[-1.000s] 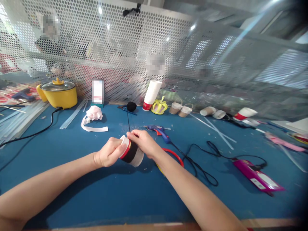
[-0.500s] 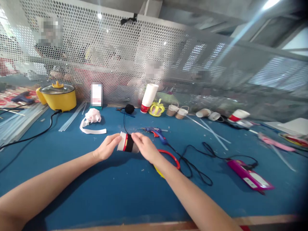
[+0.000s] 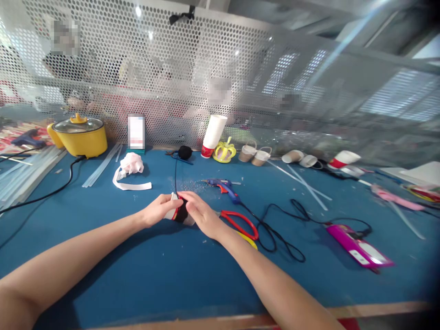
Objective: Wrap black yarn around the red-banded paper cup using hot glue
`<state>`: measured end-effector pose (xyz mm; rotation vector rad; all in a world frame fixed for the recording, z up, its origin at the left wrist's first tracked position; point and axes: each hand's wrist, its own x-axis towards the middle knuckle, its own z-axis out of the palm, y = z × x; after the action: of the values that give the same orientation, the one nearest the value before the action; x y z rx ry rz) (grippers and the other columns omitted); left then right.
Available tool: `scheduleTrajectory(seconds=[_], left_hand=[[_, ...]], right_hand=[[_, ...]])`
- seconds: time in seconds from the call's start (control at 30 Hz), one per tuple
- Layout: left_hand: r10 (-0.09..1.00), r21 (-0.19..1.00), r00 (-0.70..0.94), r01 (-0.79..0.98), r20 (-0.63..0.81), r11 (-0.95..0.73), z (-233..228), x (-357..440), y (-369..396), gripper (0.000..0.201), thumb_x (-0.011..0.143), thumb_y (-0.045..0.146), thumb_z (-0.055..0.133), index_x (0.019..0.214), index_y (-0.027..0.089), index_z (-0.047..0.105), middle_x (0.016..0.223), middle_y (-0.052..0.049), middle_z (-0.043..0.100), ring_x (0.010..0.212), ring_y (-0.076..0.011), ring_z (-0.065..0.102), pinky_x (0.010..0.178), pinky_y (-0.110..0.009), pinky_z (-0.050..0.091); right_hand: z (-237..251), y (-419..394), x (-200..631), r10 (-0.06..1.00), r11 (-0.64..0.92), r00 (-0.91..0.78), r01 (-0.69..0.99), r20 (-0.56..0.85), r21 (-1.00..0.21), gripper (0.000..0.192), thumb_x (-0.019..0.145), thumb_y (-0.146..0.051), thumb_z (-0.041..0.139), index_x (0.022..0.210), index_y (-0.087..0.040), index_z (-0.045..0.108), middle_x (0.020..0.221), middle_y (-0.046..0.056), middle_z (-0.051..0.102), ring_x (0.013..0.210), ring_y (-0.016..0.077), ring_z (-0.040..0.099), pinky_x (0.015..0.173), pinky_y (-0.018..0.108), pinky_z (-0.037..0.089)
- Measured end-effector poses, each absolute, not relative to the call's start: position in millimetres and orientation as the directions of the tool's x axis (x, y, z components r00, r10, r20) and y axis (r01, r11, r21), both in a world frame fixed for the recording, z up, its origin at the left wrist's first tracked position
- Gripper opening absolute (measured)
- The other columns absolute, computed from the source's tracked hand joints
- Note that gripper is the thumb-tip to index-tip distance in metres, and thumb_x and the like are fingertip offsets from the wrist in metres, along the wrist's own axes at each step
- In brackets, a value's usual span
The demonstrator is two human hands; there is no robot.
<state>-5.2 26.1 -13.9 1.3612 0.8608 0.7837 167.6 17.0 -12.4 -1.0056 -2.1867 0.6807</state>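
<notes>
Grip: both my hands closed around one small paper cup (image 3: pixel 178 213), low over the blue surface (image 3: pixel 144 266). Left hand (image 3: pixel 158 210) wraps the cup's left end, fingers curled over the top. Right hand (image 3: pixel 199 214) covers its right side, fingertips pressed on the cup's upper edge.

Cup: lies on its side between the two hands. White body, a red band, then a wide black band of wrapping round the middle. Only a narrow strip shows between my fingers; the rest is hidden under the hands. A thin black thread (image 3: pixel 175 176) runs up from the cup toward a black ball of yarn (image 3: pixel 184 151) at the back of the surface.

Position: cup sits centre of the surface, straight ahead of me, near the red-handled scissors (image 3: pixel 239 224), which lie just right of my right wrist. A blue glue gun (image 3: pixel 223 187) lies behind, its black cord (image 3: pixel 282 229) looping off to the right toward a magenta box (image 3: pixel 359 246).

Writing: none readable on the cup. The standing card (image 3: pixel 136 132) by the mesh screen (image 3: pixel 165 82) is blurred. The label on the magenta box is too small to read.

Also noted: yellow pot (image 3: pixel 78 136) with glass lid at far left, white ribbon (image 3: pixel 129 170) near it, stack of paper cups (image 3: pixel 213 135) at the back.
</notes>
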Motion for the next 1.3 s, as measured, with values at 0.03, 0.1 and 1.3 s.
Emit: scheduleTrajectory(seconds=[0.03,0.1,1.3], left_hand=[[0.857,0.996,0.508,0.057,-0.083,0.063,-12,-5,25,0.032,0.069,0.043,0.055,0.073,0.011,0.056,0.06,0.003,0.052,0.057,-0.0103,0.044,0.057,-0.024,0.035],[0.846,0.993,0.522,0.097,-0.11,0.069,-9,-4,24,0.03,0.069,0.042,0.054,0.067,0.012,0.054,0.059,0.003,0.05,0.057,-0.0099,0.042,0.058,-0.024,0.034],[0.965,0.934,0.193,0.341,-0.18,0.106,10,-14,29,0.029,0.069,0.041,0.04,0.053,0.017,0.045,0.05,0.002,0.046,0.055,-0.0145,0.043,0.056,-0.027,0.033]], right_hand=[[-12,17,168,0.806,0.551,-0.507,0.455,0.306,-0.7,0.062,0.088,-0.057,0.017,0.12,-0.018,0.051,0.124,0.014,0.05,0.119,0.0215,0.043,0.103,0.042,0.031],[-10,18,166,0.824,0.509,-0.495,0.433,0.275,-0.744,0.067,0.087,-0.06,0.014,0.117,-0.016,0.055,0.123,0.014,0.051,0.119,0.0213,0.043,0.104,0.041,0.03],[47,0,204,0.983,0.061,-0.18,0.47,-0.028,-0.88,0.025,0.074,-0.037,0.057,0.084,-0.015,0.06,0.054,0.0,0.059,0.041,0.0102,0.053,0.042,0.023,0.045]])
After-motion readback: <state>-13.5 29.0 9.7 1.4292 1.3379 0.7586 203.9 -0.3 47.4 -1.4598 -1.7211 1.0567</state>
